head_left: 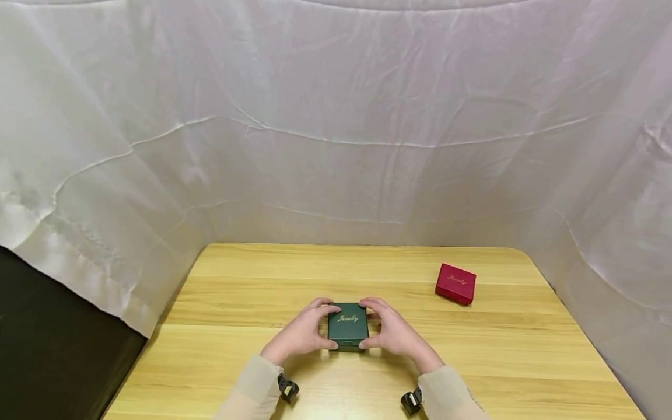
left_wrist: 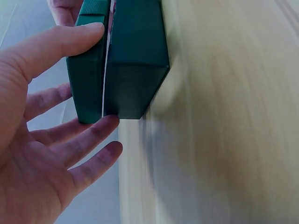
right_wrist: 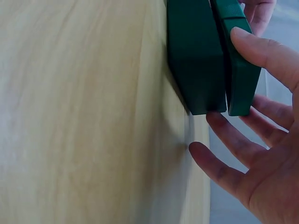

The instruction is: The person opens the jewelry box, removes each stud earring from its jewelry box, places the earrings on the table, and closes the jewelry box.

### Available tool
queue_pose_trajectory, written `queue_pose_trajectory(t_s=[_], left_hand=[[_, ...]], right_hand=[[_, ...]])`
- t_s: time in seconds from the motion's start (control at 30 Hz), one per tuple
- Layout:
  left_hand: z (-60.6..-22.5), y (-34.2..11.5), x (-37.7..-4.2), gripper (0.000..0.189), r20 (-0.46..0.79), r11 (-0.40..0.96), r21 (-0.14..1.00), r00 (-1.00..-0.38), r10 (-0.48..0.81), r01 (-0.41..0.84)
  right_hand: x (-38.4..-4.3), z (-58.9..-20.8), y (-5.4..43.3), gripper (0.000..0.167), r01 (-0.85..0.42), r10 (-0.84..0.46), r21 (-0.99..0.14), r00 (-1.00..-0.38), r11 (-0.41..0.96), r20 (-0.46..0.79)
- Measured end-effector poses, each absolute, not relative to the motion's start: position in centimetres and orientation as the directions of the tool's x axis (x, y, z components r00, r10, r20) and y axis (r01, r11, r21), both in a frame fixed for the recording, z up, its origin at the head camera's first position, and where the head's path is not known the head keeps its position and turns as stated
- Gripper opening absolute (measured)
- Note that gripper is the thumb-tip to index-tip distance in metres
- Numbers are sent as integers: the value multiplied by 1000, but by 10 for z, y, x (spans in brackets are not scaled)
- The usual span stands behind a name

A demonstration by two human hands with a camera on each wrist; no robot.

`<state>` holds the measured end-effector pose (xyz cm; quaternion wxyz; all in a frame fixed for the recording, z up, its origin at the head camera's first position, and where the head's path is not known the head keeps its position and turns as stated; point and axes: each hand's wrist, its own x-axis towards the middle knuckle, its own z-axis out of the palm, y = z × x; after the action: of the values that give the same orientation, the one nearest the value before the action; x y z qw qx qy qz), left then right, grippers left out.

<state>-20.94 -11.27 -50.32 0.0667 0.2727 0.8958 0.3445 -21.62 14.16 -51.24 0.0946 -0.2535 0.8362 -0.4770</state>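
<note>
A dark green jewelry box (head_left: 348, 328) with gold "Jewelry" lettering on top sits on the table between both hands. My left hand (head_left: 303, 331) grips its lid from the left, thumb at the front edge and fingers toward the back. From the right, my right hand (head_left: 395, 332) holds the lid the same way. A narrow gap separates the lid (left_wrist: 86, 77) from the base (left_wrist: 135, 58) in the left wrist view. That gap also shows between lid (right_wrist: 244, 79) and base (right_wrist: 198, 65) in the right wrist view. The box's inside is hidden.
A red box (head_left: 455, 284), also lettered "Jewelry", lies toward the back right of the light wooden table (head_left: 252, 291). Pale cloth (head_left: 367, 175) hangs behind and along the sides. Something dark (head_left: 47, 350) shows at the lower left, off the table.
</note>
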Motion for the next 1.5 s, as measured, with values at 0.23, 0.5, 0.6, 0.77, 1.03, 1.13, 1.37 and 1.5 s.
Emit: queue_pose_trajectory(t_s=[0.23, 0.5, 0.6, 0.77, 1.03, 1.13, 1.37, 1.5], left_hand=[[-505, -111, -207, 73, 51, 630, 651, -853, 519, 423], [-504, -111, -207, 72, 55, 635, 642, -852, 521, 430], [-503, -110, -206, 73, 48, 642, 636, -852, 521, 428], [-502, -110, -205, 74, 37, 649, 633, -854, 518, 422], [-505, -109, -205, 74, 31, 662, 622, -858, 513, 418], [-506, -109, -205, 74, 32, 659, 622, -855, 517, 422], [-508, -110, -205, 75, 25, 662, 621, -855, 519, 420], [-508, -109, -204, 75, 21, 660, 625, -854, 519, 417]], right_hand=[[-214, -514, 140, 82, -368, -506, -805, -857, 466, 99], [-215, -517, 140, 82, -374, -508, -799, -856, 471, 102], [-215, -516, 140, 82, -380, -512, -792, -853, 479, 100], [-214, -516, 139, 82, -395, -521, -773, -848, 496, 99], [-214, -517, 138, 83, -398, -515, -753, -852, 525, 91], [-213, -517, 138, 83, -404, -517, -745, -851, 530, 94], [-213, -519, 137, 82, -406, -518, -731, -851, 548, 83], [-213, -519, 137, 82, -409, -521, -724, -850, 555, 80]])
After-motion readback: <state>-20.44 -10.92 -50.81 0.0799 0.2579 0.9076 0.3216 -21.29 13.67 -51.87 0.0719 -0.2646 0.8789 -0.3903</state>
